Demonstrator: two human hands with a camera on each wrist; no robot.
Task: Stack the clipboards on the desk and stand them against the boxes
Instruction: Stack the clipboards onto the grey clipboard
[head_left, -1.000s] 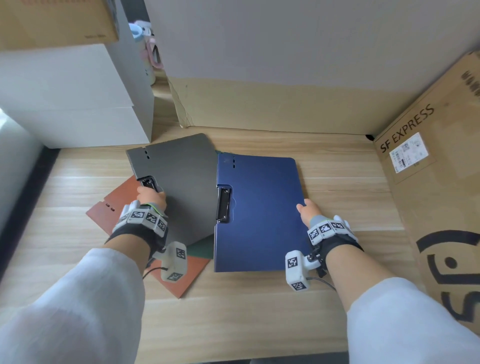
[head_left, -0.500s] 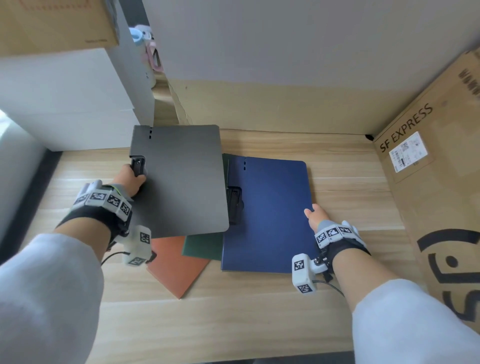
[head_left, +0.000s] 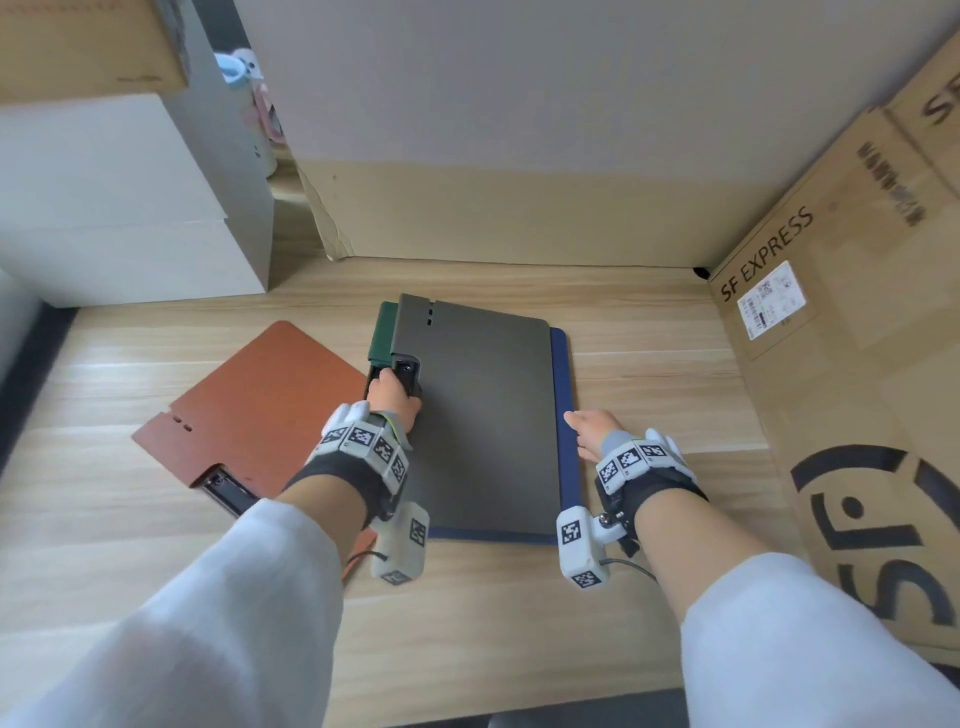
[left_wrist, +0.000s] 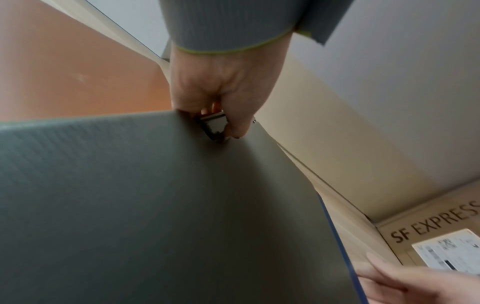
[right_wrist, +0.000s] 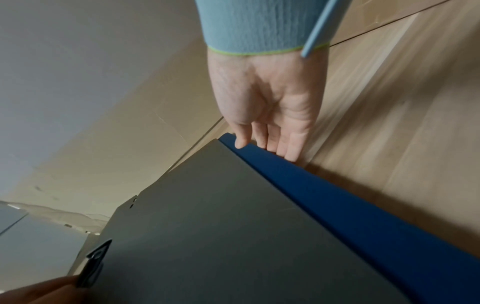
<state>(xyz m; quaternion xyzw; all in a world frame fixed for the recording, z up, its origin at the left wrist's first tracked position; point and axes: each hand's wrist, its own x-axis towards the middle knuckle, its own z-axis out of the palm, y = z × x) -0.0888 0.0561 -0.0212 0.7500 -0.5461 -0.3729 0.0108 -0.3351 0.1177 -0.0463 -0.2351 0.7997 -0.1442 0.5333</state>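
With our left hand (head_left: 397, 397) pinching the clip of the grey clipboard (head_left: 488, 415) laid on the blue clipboard (head_left: 567, 395) and green clipboard (head_left: 382, 332), and our right hand (head_left: 589, 434) with relaxed fingers touching the blue edge, the orange clipboard (head_left: 270, 410) lies apart on the desk (head_left: 649, 364), and standing them against the boxes (head_left: 831, 364) remains.

- From the head we look steeply down on the desk (head_left: 649, 364), both hands and the boxes behind, at arm's length.
- The left wrist view runs close along the left hand (left_wrist: 223, 90), skimming the grey clipboard (left_wrist: 155, 205) toward the SF EXPRESS box (left_wrist: 428, 224).
- The right wrist view hugs the right hand (right_wrist: 270, 98), facing the back wall.
- All three share the grey clipboard and the blue clipboard (right_wrist: 350, 216) edge.
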